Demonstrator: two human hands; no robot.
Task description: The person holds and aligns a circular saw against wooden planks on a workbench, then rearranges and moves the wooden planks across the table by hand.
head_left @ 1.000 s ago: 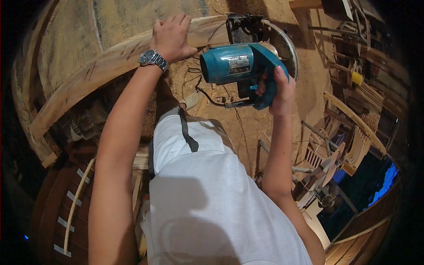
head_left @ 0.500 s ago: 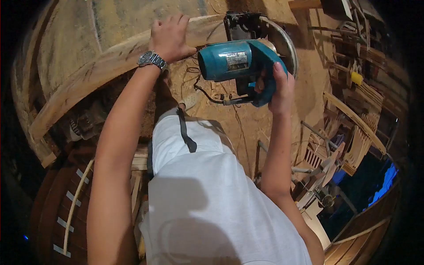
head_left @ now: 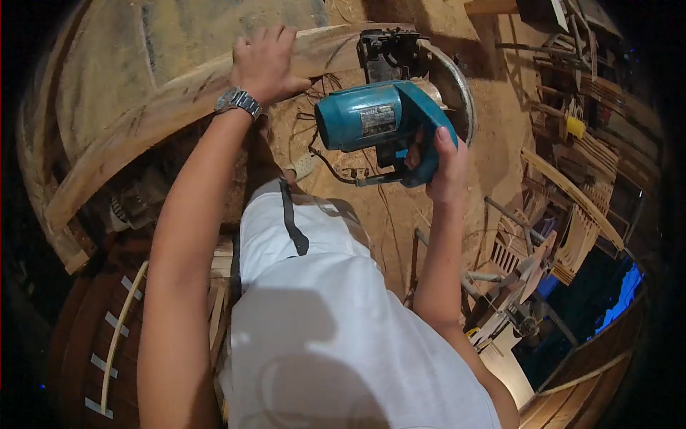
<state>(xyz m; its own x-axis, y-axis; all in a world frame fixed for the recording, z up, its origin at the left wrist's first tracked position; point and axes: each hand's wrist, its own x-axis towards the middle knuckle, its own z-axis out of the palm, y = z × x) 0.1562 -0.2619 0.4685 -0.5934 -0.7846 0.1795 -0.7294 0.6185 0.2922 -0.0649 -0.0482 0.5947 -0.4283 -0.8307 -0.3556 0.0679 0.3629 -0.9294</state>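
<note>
My right hand (head_left: pixel 444 161) is wrapped round the rear handle of a teal circular saw (head_left: pixel 361 118). The saw's dark base (head_left: pixel 382 61) meets the right end of a long curved wooden plank (head_left: pixel 204 77), and its round metal guard (head_left: pixel 457 86) sits on the right. I cannot see the blade's cutting edge. My left hand (head_left: pixel 264 68), with a metal watch (head_left: pixel 239 102) on the wrist, lies over the plank left of the saw. Its fingers are spread and its thumb points toward the saw. A black cord (head_left: pixel 332 168) runs from the saw's handle.
A wide weathered wooden surface (head_left: pixel 207 36) extends beyond the plank. Below are a sawdust-covered floor (head_left: pixel 400 222) and my foot in a light shoe (head_left: pixel 305 166). Wooden chair parts (head_left: pixel 579 207) and slatted pieces crowd the right. Brown panels with pale strips (head_left: pixel 107 357) stand lower left.
The saw's motor body and my right hand have come slightly down and left, toward me, while its base stays at the plank's end. My left hand remains on the plank.
</note>
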